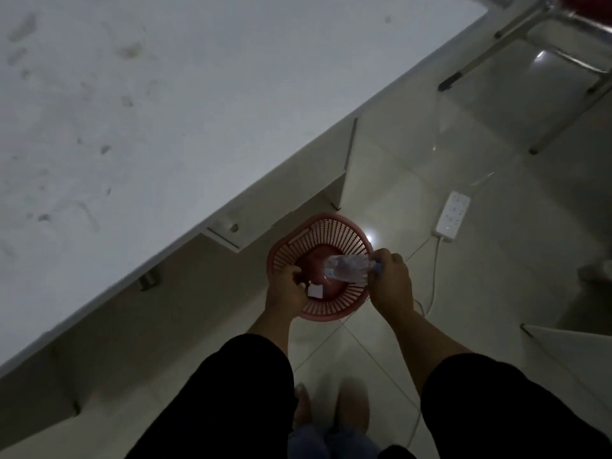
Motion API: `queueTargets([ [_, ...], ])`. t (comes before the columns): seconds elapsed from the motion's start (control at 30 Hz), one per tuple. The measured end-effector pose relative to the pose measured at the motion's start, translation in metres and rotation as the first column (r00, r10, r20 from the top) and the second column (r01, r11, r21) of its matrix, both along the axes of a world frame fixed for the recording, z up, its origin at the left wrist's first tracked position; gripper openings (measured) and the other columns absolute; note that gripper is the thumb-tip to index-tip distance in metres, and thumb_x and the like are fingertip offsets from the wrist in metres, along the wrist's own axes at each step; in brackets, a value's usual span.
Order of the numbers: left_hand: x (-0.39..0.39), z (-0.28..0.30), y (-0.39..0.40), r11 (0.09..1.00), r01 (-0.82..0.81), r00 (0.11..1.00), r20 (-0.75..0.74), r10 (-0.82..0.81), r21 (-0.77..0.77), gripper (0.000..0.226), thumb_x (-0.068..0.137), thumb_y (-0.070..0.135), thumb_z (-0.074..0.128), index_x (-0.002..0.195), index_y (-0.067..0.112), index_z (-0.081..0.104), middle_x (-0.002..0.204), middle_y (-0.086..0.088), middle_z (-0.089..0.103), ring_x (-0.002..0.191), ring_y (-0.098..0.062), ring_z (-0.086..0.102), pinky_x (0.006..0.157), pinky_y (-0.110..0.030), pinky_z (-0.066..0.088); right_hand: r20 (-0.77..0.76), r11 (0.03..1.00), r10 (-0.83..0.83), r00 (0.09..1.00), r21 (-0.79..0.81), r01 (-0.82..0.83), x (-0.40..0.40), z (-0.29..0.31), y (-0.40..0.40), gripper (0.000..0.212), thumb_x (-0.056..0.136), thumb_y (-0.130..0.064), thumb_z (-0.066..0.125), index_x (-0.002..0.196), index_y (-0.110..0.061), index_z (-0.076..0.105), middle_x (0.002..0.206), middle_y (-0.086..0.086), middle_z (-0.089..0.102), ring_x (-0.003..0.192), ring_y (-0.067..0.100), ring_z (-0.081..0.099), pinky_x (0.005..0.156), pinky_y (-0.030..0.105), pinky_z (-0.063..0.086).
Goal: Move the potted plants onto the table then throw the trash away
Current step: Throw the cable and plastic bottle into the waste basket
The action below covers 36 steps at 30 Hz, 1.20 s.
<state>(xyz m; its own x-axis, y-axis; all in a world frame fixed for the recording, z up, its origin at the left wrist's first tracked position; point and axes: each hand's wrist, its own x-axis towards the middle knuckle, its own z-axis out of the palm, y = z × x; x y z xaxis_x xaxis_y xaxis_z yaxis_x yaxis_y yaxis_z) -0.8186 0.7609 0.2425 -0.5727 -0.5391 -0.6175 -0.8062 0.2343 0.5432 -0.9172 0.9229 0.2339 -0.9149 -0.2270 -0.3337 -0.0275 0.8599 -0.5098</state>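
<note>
A pink slotted waste basket (334,231) stands on the tiled floor beside the white table (139,104). My right hand (392,281) holds a crumpled clear plastic bottle (346,268) by its blue-capped neck, lying sideways over the basket's mouth. My left hand (284,293) is over the basket's left rim, its fingers curled around something small and dark that I cannot make out. A small white scrap (315,290) shows just past its fingertips, inside the basket. No potted plants are in view.
A white power strip (453,216) with its cable lies on the floor right of the basket. A metal-framed chair (543,44) stands at the upper right. The table's underframe and drawer (228,226) are close to the basket. My feet (331,405) are below.
</note>
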Motion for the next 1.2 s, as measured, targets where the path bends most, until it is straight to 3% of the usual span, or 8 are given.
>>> queueTargets([
  [0.1,0.016,-0.017,-0.007,0.999,0.037,0.999,0.023,-0.036,-0.019,0.04,0.084,0.0,0.054,0.123,0.007,0.058,0.128,-0.013,0.059,0.117,-0.029,0.056,0.096,-0.032,0.045,0.006,0.996,0.079,0.997,0.029,-0.079,0.001,-0.016,-0.016,0.028,0.089,-0.009,0.054,0.118,-0.01,0.055,0.117,0.014,0.054,0.099,0.026,0.054,0.072,0.029,0.048],
  [0.23,0.03,-0.027,-0.015,0.997,0.078,0.996,0.046,-0.077,-0.021,0.027,0.084,-0.002,0.052,0.107,0.007,0.066,0.118,-0.014,0.063,0.107,-0.027,0.06,0.082,-0.022,0.044,0.051,0.979,0.196,0.979,0.055,-0.198,0.004,-0.029,-0.032,0.043,0.083,-0.009,0.064,0.125,-0.005,0.054,0.126,0.019,0.055,0.107,0.033,0.058,0.083,0.036,0.052],
  [0.43,0.025,0.003,-0.014,0.993,0.118,0.993,-0.017,-0.118,0.003,0.03,0.084,0.0,0.051,0.105,0.012,0.068,0.116,-0.011,0.066,0.107,-0.027,0.062,0.093,-0.035,0.052,0.066,0.973,0.204,0.977,0.093,-0.21,0.008,0.003,-0.025,0.033,0.082,-0.003,0.057,0.114,-0.011,0.061,0.115,0.016,0.061,0.096,0.032,0.062,0.076,0.038,0.053],
  [0.57,0.014,0.064,-0.005,0.988,0.153,0.984,-0.087,-0.153,-0.002,0.026,0.083,0.006,0.055,0.104,0.015,0.068,0.113,-0.009,0.068,0.103,-0.026,0.064,0.091,-0.036,0.053,0.077,0.969,0.21,0.975,0.118,-0.218,0.007,0.067,-0.017,0.034,0.081,-0.006,0.053,0.113,-0.007,0.06,0.108,0.017,0.062,0.096,0.035,0.061,0.079,0.038,0.052],
  [0.73,-0.004,0.168,0.003,0.98,0.195,0.969,-0.146,-0.198,-0.031,0.024,0.083,0.012,0.059,0.104,0.019,0.068,0.112,-0.004,0.07,0.106,-0.023,0.064,0.096,-0.033,0.051,0.018,0.981,0.189,0.982,0.041,-0.19,-0.004,0.171,-0.023,0.035,0.08,-0.009,0.055,0.114,-0.016,0.061,0.112,0.01,0.062,0.101,0.028,0.06,0.082,0.035,0.05],
  [0.83,-0.011,0.233,0.0,0.974,0.206,0.958,-0.184,-0.219,-0.092,0.023,0.082,0.017,0.058,0.102,0.026,0.066,0.112,-0.003,0.07,0.104,-0.023,0.065,0.095,-0.037,0.052,-0.056,0.975,0.22,0.974,-0.03,-0.222,-0.012,0.238,-0.03,0.033,0.082,-0.008,0.053,0.113,-0.015,0.062,0.113,0.009,0.062,0.101,0.027,0.06,0.081,0.034,0.049],
  [0.97,-0.018,0.317,-0.011,0.957,0.199,0.937,-0.244,-0.249,-0.212,0.021,0.087,0.018,0.056,0.106,0.021,0.065,0.112,-0.002,0.067,0.104,-0.021,0.062,0.093,-0.034,0.051,-0.13,0.962,0.229,0.965,-0.122,-0.245,-0.018,0.318,-0.045,0.028,0.085,-0.011,0.052,0.112,-0.017,0.06,0.114,0.005,0.063,0.1,0.023,0.06,0.083,0.033,0.049],
  [1.2,-0.002,0.406,-0.062,0.928,0.109,0.934,-0.284,-0.218,-0.356,0.024,0.091,0.026,0.054,0.113,0.024,0.06,0.115,0.002,0.063,0.103,-0.019,0.061,0.091,-0.036,0.051,-0.222,0.922,0.315,0.923,-0.16,-0.353,-0.019,0.4,-0.1,0.026,0.087,-0.013,0.052,0.111,-0.02,0.059,0.113,0.0,0.063,0.1,0.019,0.06,0.086,0.033,0.049],
])
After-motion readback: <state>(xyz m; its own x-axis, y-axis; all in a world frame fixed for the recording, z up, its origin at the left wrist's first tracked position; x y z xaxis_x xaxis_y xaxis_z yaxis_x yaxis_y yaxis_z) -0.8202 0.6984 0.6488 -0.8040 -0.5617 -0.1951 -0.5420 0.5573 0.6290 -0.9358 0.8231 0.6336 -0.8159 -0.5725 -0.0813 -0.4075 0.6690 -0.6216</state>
